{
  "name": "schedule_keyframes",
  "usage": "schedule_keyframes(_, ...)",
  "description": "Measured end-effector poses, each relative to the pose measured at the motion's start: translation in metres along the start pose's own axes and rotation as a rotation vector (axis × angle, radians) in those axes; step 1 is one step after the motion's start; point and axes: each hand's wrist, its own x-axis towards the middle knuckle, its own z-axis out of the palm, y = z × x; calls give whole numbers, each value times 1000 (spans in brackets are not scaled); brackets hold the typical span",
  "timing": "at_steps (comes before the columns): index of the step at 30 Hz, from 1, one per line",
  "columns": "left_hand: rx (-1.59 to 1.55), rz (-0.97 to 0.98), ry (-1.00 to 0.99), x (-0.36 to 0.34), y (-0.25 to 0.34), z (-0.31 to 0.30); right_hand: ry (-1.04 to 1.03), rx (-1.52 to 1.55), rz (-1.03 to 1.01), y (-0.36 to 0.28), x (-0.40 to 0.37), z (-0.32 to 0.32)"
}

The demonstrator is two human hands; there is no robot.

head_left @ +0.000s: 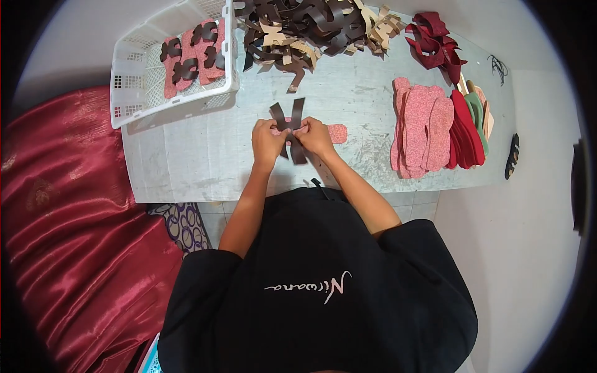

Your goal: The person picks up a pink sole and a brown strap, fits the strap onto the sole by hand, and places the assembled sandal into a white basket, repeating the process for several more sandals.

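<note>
Both my hands work at a dark brown sandal strap (298, 113) in the middle of the table. It is an X-like piece with its ends spread out. Beneath it lies a pink speckled insole (337, 133), whose rounded end shows to the right of my hands. My left hand (267, 142) pinches the strap's left side, thumb toward the centre. On the other side, my right hand (317, 135) has its fingers closed at the strap's middle. The hands nearly meet, and the fingertips partly hide the strap's centre.
A white plastic basket (118, 93) at the back left holds pink soles with brown straps. Brown and tan straps (311, 28) are heaped at the back, dark red ones (430, 40) right of them. Pink insoles (423, 130) and red insoles (465, 133) lie at right. Red satin cloth (68, 205) hangs left.
</note>
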Motion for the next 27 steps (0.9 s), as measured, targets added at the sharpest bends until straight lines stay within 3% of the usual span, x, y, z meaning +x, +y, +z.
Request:
schedule_keyframes(2, 322, 159, 148, -10, 8, -1, -61, 13, 64, -3, -6, -4)
schedule_keyframes(4, 273, 153, 89, -9, -11, 8, -118, 27, 130, 2, -12, -3)
schedule_keyframes(6, 283, 159, 76, -11, -10, 9, 73, -319, -98, 9, -14, 2)
schedule_keyframes(10, 184, 110, 37, -3, 0, -8, 85, -446, -43, 0, -19, -10)
schedule_keyframes(12, -240, -214, -108, 1, 12, -17, 167, -416, -396, 3, -22, -12)
schedule_keyframes(14, -201, -93, -73, 13, -13, -8, 204, -473, -501, -1, -25, -14)
schedule_keyframes(16, -608, -149, -377, 18, -14, -7, 242, -531, -596, -4, -28, -18)
schedule_keyframes(18, -575, -111, -433, 19, -12, -10, 284, -464, -692, -10, -25, -25)
schedule_keyframes(22, -422, -19, -624, 19, 24, -27, 213, -521, -687, -31, -23, -49)
schedule_keyframes(24, -386, 28, -638, 12, 46, -42, -46, -119, -303, -40, -28, -61)
schedule_keyframes(26, -385, -6, -652, 16, 58, -49, 1, -38, -354, -44, -40, -67)
schedule_keyframes(27, -541, 141, -591, 14, 62, -43, 33, 43, -312, -44, -43, -68)
